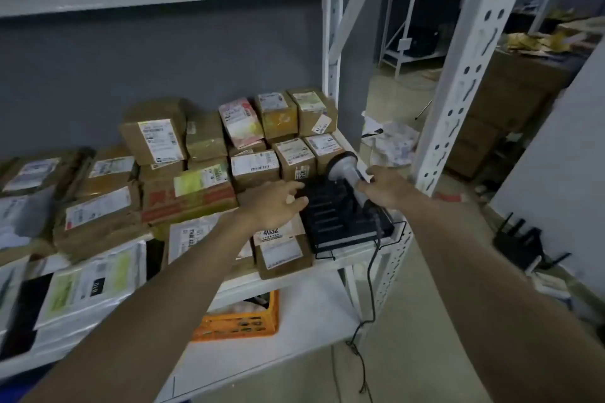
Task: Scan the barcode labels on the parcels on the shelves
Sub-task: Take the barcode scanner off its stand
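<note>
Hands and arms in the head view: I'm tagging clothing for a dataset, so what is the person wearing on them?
Nothing is visible: the left hand and right hand are bare, without gloves, and no rings or watch can be made out. Both forearms are uncovered to the frame edge, with no sleeves in view.

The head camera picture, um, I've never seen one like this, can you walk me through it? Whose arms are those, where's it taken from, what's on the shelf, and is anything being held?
There is one picture, taken by a wide-angle camera worn on a person's head, looking forward and down, so both arms are that person's own. No robot is involved.

The white metal shelf holds many cardboard parcels, stacked side by side, most with a white barcode label on top. At its right end lies a black device with a cable hanging to the floor.

The right hand grips the handle of a grey barcode scanner, its head toward the parcels. The left hand holds nothing; its fingers are spread, reaching toward the black device. An orange crate sits on the shelf below.
</note>
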